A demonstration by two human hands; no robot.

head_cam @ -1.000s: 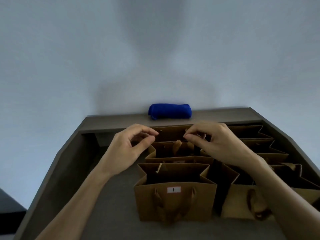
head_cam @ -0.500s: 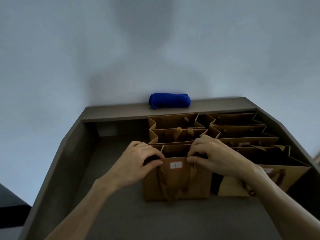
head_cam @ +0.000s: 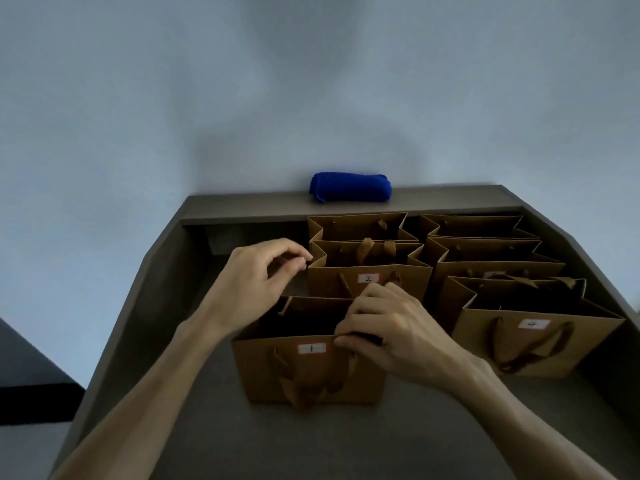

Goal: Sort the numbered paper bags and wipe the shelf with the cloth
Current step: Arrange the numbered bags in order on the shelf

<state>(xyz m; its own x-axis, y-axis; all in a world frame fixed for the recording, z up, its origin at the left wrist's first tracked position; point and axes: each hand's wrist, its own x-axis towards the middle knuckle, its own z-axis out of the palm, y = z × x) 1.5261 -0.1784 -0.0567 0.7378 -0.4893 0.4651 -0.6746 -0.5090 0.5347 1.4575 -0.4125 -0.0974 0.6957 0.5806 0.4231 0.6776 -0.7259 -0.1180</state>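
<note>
Several brown paper bags stand in two rows on a grey shelf (head_cam: 166, 341). Bag 1 (head_cam: 277, 372) is nearest, pulled toward me. My right hand (head_cam: 391, 334) pinches its front rim next to the label. Behind it stands bag 2 (head_cam: 412, 282), and bag 4 (head_cam: 588, 344) heads the right row. My left hand (head_cam: 256, 282) hovers by the left corner of bag 2 with fingers curled and apart, holding nothing. A rolled blue cloth (head_cam: 349, 187) lies on the back ledge.
A pale wall rises behind the shelf. The shelf's left side wall (head_cam: 145, 292) and right side wall (head_cam: 595, 268) slope up around the bags. Bare shelf surface lies to the left of the bags and in front of them.
Both hands dropped from the rear bags onto bag 1. Bag 1 has slid toward me, baring the label on bag 2. My left hand has let go and lifted toward bag 2.
</note>
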